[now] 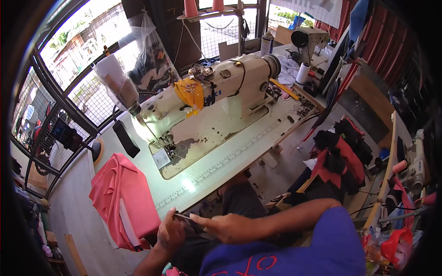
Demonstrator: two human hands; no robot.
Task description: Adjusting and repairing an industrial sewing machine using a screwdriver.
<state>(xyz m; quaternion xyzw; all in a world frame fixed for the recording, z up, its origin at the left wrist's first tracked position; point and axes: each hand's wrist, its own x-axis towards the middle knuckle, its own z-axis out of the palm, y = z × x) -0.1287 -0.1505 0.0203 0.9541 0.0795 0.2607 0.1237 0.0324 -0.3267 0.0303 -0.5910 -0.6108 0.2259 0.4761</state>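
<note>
Bridging left grip [170, 233] and right grip [229, 227]: slender object [183, 216], kind unclear, long axis crosswise | both grips: fingertips pinched on it, beside the near edge of the worktop [168, 186] | folded pink cloth [138, 193]: on worktop, just left, nearer the left grip.

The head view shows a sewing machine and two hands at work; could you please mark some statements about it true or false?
1. The pink cloth lies on the table. True.
2. The left hand and right hand hold a thin object between them. True.
3. The right hand touches the sewing machine. False: it is apart from it.
4. The wrap around the sewing machine's arm is green. False: it is yellow.
5. Pink thread cones show beyond the sewing machine. True.
</note>
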